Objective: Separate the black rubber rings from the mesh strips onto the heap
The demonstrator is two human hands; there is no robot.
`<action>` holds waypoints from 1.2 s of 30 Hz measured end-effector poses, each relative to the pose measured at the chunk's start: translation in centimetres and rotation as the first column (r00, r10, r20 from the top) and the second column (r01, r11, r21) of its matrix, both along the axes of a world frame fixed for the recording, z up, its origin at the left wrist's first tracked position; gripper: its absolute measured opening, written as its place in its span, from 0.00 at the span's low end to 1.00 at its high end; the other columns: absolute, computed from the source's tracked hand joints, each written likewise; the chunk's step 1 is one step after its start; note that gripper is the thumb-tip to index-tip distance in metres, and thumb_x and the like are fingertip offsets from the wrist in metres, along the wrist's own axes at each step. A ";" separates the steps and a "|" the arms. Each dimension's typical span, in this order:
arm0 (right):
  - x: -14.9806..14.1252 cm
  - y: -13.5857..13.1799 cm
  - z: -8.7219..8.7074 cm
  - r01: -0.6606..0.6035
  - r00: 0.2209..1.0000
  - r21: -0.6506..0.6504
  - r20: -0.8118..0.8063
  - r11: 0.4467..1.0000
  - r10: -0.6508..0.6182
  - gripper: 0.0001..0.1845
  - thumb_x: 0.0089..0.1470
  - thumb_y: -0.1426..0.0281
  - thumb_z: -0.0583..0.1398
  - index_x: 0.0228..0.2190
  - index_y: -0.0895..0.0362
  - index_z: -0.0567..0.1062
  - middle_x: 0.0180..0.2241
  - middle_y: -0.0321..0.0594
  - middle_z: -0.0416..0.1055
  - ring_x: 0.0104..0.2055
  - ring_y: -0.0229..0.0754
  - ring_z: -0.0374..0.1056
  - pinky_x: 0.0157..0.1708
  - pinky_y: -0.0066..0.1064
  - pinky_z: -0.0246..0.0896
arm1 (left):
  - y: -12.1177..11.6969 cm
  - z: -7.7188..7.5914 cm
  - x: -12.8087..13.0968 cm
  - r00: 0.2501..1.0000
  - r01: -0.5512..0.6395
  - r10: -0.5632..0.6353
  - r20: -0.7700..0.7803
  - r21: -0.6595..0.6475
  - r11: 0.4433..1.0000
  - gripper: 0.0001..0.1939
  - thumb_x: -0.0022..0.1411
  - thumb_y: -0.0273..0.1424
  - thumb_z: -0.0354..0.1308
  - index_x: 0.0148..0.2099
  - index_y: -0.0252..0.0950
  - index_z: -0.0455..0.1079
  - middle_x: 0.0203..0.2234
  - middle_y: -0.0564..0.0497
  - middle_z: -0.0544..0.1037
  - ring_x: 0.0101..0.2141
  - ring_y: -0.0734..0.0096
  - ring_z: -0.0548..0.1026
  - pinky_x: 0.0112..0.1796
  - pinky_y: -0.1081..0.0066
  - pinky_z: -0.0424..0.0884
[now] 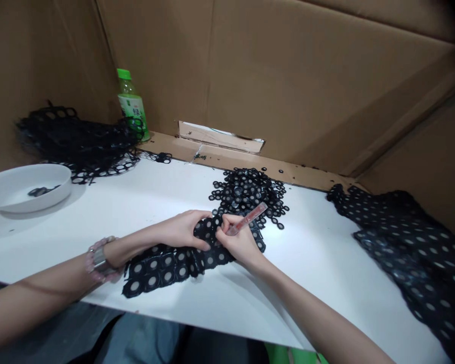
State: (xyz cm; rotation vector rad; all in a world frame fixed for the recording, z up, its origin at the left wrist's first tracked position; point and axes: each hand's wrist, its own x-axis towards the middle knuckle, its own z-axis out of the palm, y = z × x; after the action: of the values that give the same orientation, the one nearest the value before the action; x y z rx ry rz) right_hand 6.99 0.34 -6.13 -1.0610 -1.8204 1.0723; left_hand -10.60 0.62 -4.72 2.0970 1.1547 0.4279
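Note:
A black sheet of punched rings with grey centres [163,265] lies on the white table [314,253] in front of me. My left hand [185,230] is closed on the sheet's upper edge, pinching it down. My right hand [238,240] grips a slim reddish pen-like tool [250,217], its tip pressed at the sheet beside the left fingers. Just beyond the hands lies a heap of loose black rings [250,189]. A bracelet and watch sit on my left wrist [100,260].
A white bowl [25,187] holding a few dark pieces stands at the far left. Behind it is a pile of emptied black ring mesh [79,141] and a green-capped bottle [132,103]. More punched black sheets [409,247] lie at right. Cardboard walls [288,76] enclose the table.

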 end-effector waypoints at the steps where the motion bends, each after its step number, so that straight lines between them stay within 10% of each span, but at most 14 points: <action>1: 0.0 0.0 0.0 -0.001 1.000 0.007 0.003 1.000 0.001 0.13 0.39 0.76 0.54 0.14 0.55 0.54 0.14 0.28 0.52 0.18 0.31 0.49 0.19 0.25 0.44 | 0.0 0.0 0.0 1.000 0.006 -0.006 0.020 -0.004 1.000 0.21 0.44 0.37 0.62 0.42 0.36 0.65 0.36 0.52 0.72 0.37 0.63 0.69 0.38 0.70 0.64; 13: -0.2 -0.7 -0.1 -0.068 0.996 0.192 0.073 0.979 0.054 0.15 0.41 0.77 0.53 0.14 0.55 0.51 0.13 0.28 0.49 0.17 0.32 0.46 0.19 0.26 0.42 | -0.4 0.3 0.5 0.958 0.047 0.004 0.288 -0.169 0.985 0.13 0.47 0.31 0.60 0.34 0.36 0.59 0.27 0.57 0.65 0.31 0.72 0.66 0.34 0.74 0.62; 20: 0.5 -0.1 0.1 0.011 0.963 -0.155 -0.264 0.988 -0.052 0.15 0.41 0.76 0.55 0.15 0.54 0.52 0.12 0.26 0.53 0.14 0.31 0.53 0.15 0.24 0.44 | -0.9 0.7 0.1 0.997 -0.006 0.009 0.082 -0.034 0.999 0.13 0.50 0.31 0.56 0.38 0.37 0.58 0.32 0.54 0.67 0.34 0.68 0.66 0.35 0.72 0.61; 27: 0.1 -1.7 -0.5 0.007 0.987 -0.135 -0.159 0.991 -0.028 0.14 0.39 0.78 0.54 0.14 0.55 0.53 0.13 0.26 0.50 0.16 0.31 0.49 0.17 0.24 0.42 | -1.3 1.0 0.2 0.992 0.055 -0.044 0.115 -0.095 0.994 0.11 0.53 0.28 0.51 0.40 0.36 0.58 0.32 0.54 0.68 0.34 0.68 0.67 0.36 0.72 0.63; 36: 0.2 -1.6 -0.3 0.006 0.992 -0.119 -0.121 0.993 -0.021 0.13 0.37 0.78 0.54 0.14 0.55 0.53 0.13 0.26 0.49 0.17 0.30 0.47 0.16 0.24 0.41 | -1.8 0.6 0.7 0.997 -0.075 0.074 -0.014 -0.060 0.995 0.36 0.34 0.39 0.67 0.47 0.37 0.61 0.41 0.48 0.70 0.41 0.56 0.69 0.39 0.65 0.64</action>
State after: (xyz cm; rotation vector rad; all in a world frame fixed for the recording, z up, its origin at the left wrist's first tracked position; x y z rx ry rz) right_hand 7.22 -1.25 -6.47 -1.0516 -1.6678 1.2231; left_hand -9.86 -1.21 -4.12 2.0121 1.2411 0.4110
